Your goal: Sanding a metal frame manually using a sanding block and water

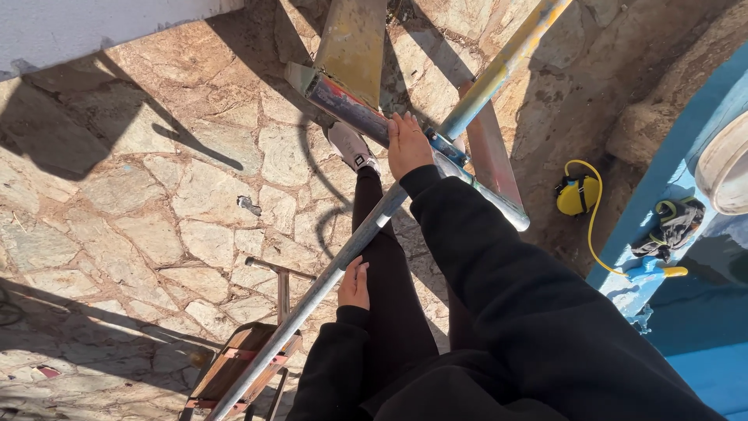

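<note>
On the ladder (405,117), seen from above, both hands are placed on metal parts. Right hand (407,144) is laid flat, fingers extended and together, palm down on the paint-stained rung (343,105) where it meets the rail (499,66); nothing is gripped, hand is loose and pressing only. Left hand (354,284) is set lower, beside the grey pole (312,292) that runs diagonally down toward the stool; fingers are partly curled and touching the pole's side, but whether it is wrapped around cannot be told, since the far side is hidden. Black sleeves and black trousers are seen; one shoe (351,146) is planted on a step just left of the right hand.

Below, stone paving (156,203) is seen, part sunlit, part shadowed. A wooden stool (241,362) stands at the pole's lower end. At right, a yellow reel (578,195) with yellow cord lies on the ground near a blue ledge (662,179). A dark glove (674,226) lies on that ledge. A white bucket (725,168) is cut by the frame edge; its contents are not visible.
</note>
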